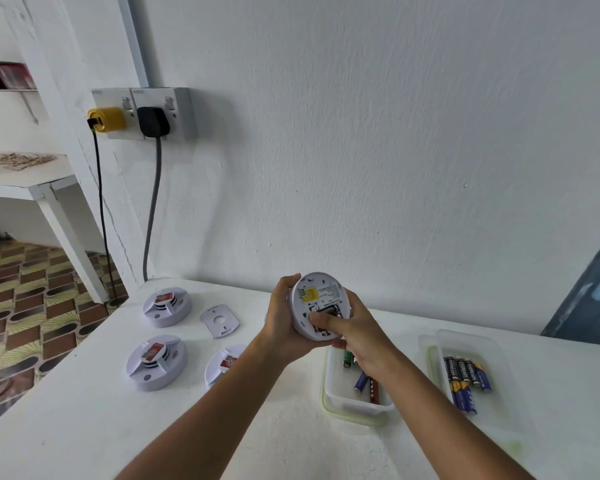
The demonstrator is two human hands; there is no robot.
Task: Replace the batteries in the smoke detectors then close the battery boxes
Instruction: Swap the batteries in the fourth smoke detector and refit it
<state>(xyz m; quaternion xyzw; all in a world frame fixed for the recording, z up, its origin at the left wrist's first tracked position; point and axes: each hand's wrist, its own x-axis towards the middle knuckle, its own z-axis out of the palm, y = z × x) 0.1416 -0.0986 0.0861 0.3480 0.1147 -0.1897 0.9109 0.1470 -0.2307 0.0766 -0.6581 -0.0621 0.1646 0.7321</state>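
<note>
From the head camera, a white smoke detector (317, 303) is held up above the white desk (84, 427), its back turned toward the camera with the battery box open near the lower edge. The left hand (284, 323) wraps round the detector's left rim and underside, its grip closed on the body. The right hand (354, 337) comes in from the right, its thumb pressing into the open battery box while the other fingers curl behind the rim, so this grip too is closed on the detector. The thumb hides what lies inside the box.

Just below the hands sits a clear tub (357, 403) with a green rim, holding a few loose batteries (366, 384); the right wrist covers part of it. To its right, a flat clear lid (471, 344) carries a row of dark and blue batteries (465, 375).

On the left of the desk three more detectors lie face up: one at the back (167, 306), one nearer (156, 363), and one (222, 367) partly hidden by the left forearm. A small white cover plate (219, 321) lies between the back detector and the hands.

On the wall, a double socket (184, 114) carries a yellow plug (108, 119) and a black plug (153, 122), with cables hanging to the patterned floor (21, 306).
</note>
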